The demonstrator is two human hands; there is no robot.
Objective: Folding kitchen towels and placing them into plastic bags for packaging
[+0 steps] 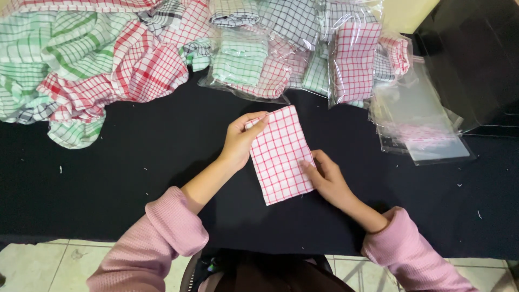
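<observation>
The left hand [240,141] pinched the folded red-checked cloth [279,156] by its top corner. The right hand [327,178] lay with flat fingers on the cloth's lower edge, pressing it to the black desk [135,162].

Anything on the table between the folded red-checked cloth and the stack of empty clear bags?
Head view: nothing, just bare black table cover between the folded cloth and the clear bags.
</observation>
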